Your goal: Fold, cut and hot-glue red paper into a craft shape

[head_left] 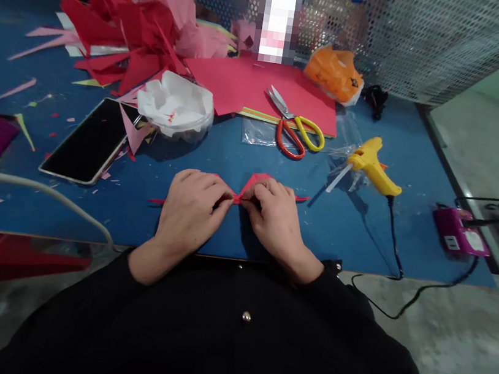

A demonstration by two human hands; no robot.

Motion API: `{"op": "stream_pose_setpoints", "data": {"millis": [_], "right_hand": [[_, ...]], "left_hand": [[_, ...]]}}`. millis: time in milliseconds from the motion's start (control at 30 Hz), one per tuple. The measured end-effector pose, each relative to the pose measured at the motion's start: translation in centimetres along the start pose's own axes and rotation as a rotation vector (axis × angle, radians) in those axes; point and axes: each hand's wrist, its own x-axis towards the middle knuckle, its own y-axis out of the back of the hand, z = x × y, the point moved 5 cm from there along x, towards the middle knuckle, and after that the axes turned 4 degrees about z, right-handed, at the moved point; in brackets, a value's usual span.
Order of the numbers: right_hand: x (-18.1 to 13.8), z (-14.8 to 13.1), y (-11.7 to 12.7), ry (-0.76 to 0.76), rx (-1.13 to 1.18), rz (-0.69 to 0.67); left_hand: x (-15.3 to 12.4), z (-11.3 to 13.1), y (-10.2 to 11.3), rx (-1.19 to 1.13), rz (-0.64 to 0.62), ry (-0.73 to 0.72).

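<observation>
A small folded piece of red paper (252, 182) lies on the blue table (346, 225) near its front edge. My left hand (193, 207) and my right hand (276, 215) both press down on it, fingers curled and pinching the paper where the hands meet. Only a red peak between the hands and thin red tips at either side show; the remainder is hidden under my fingers.
Scissors (295, 128) with red and yellow handles lie on red paper sheets (245, 84). A yellow glue gun (373, 164) rests right, its cable running off the edge. A phone (89, 140), a white crumpled bag (177, 106) and red paper scraps (114, 25) sit left.
</observation>
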Motion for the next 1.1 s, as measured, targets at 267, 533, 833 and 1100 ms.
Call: {"op": "stream_pose_setpoints", "data": {"millis": [267, 533, 833, 1100], "right_hand": [[-0.1, 0.0, 0.0, 0.004, -0.034, 0.033], [-0.3, -0.1, -0.1, 0.037, -0.108, 0.048], [-3.4, -1.5, 0.8, 0.323, -0.283, 0.1], [-3.5, -1.7, 0.1, 0.35, -0.329, 0.0]], "left_hand": [[-0.9, 1.0, 0.5, 0.099, 0.086, -0.203], [-1.9, 2.5, 0.7, 0.286, 0.01, -0.421], [-2.3, 2.8, 0.4, 0.306, -0.048, -0.448], [-2.4, 2.7, 0.3, 0.318, -0.064, -0.414]]}}
